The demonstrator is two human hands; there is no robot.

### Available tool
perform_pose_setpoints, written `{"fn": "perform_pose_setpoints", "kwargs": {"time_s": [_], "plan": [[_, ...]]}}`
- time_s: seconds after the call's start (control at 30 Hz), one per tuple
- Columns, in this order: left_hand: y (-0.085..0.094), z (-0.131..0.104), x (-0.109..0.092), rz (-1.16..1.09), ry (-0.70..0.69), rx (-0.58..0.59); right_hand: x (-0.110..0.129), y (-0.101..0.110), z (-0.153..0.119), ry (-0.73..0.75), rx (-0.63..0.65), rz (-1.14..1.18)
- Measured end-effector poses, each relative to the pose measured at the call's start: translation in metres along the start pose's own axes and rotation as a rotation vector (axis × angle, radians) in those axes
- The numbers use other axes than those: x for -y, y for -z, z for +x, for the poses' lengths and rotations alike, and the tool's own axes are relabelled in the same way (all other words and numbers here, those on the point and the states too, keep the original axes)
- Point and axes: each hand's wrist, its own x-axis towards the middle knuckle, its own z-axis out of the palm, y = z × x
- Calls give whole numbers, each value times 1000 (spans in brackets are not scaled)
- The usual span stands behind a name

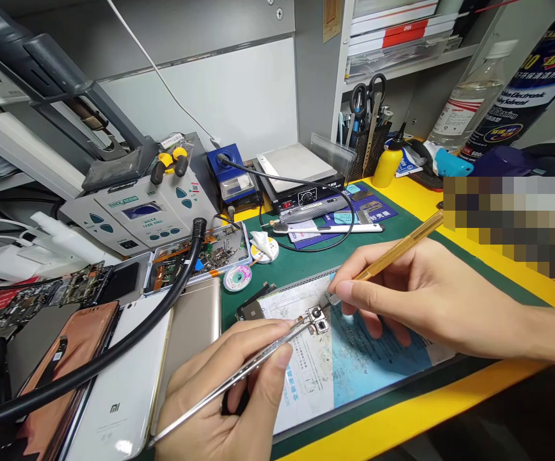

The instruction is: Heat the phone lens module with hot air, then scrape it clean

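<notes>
My left hand [200,397] is closed around a pair of metal tweezers [224,387]. The tweezers' tips reach the side of a small dual camera module [322,325], a phone part with two square lens units. In a pen grip, my right hand [421,298] holds a gold knurled-handle craft knife [383,259], its thin tip pointing down at the module's upper edge. Whether the tip touches the module I cannot tell. Beneath both hands lies a printed blue-and-white sheet [363,378], scratched and stained, on the green mat [488,282].
A black hose [162,320] curves over several phone backs [128,365] at the left. Behind stand a hot air station [137,218], a hot plate [301,169], a solder spool [237,278] and a tray of boards [229,246]. A yellow bottle [388,163] stands near the shelf.
</notes>
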Motion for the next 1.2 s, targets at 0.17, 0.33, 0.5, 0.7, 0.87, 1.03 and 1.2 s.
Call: {"fn": "perform_pose_setpoints", "kwargs": {"time_s": [0.17,0.33,0.5,0.7,0.87,1.03,1.2], "plan": [[0,0,1,-15,1,7,-1,0,0,25,11,-11],[0,0,1,-19,-2,11,0,-1,0,28,17,14],[-1,-1,1,-3,-3,-5,2,-1,1,17,24,87],[-1,-1,2,-7,-12,-11,3,-1,2,25,28,98],[-2,-1,2,-14,-14,-6,1,-1,-1,40,12,73],[-1,0,1,4,-12,-11,-1,-1,0,52,15,69],[-1,1,2,-10,-26,-8,-2,0,0,43,14,53]]}}
